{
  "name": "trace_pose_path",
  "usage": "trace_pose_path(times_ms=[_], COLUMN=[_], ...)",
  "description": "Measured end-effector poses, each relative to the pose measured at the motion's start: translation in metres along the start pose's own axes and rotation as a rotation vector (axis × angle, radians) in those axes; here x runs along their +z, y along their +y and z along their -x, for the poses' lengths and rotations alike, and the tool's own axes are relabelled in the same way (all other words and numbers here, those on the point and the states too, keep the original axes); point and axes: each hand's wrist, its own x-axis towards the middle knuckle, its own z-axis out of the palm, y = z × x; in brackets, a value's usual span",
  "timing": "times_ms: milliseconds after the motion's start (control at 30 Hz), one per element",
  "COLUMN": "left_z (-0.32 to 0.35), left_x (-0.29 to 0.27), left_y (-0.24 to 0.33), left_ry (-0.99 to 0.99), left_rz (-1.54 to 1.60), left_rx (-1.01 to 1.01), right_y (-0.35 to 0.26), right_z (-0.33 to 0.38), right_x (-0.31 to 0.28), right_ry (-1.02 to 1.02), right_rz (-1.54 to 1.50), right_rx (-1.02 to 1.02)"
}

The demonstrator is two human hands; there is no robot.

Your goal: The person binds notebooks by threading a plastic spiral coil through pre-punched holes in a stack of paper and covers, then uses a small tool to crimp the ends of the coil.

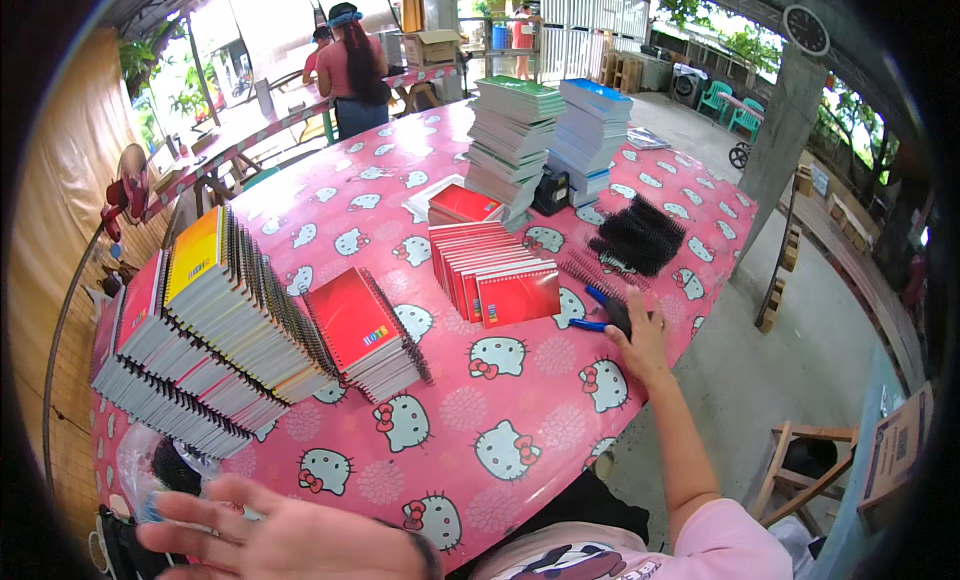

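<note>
My right hand reaches out over the pink cartoon-cat tablecloth, its fingers on a blue-handled tool beside a black spiral coil. Whether it grips the tool is unclear. Just left of it lies a fanned row of red-covered notebooks. My left hand hovers low at the near table edge, fingers spread, holding nothing. A leaning stack of spiral-bound notebooks and a small red-covered pile stand in front of it.
Tall stacks of green and blue notebooks stand at the far side, with a heap of black binding coils to the right. A person in a pink top stands beyond. A wooden stool is at the right.
</note>
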Motion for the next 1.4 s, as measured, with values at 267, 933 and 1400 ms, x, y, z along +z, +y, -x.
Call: trace_pose_path(times_ms=[267,933,1400], left_z=[-0.065,0.115,0.115], left_x=[-0.041,-0.147,-0.126], left_y=[0.015,-0.047,-0.038], left_ry=[-0.055,-0.730,-1.150], left_rz=[-0.275,-0.673,-1.284], left_rx=[0.373,-1.391,-0.262], right_y=[-0.071,-0.111,-0.166], right_z=[-0.084,0.044,0.049], right_x=[0.066,-0.060,-0.045], right_ry=[-0.176,-0.358,-0.494], right_rz=[-0.810,-1.593,-1.643], right_rx=[0.323,0.291,0.390])
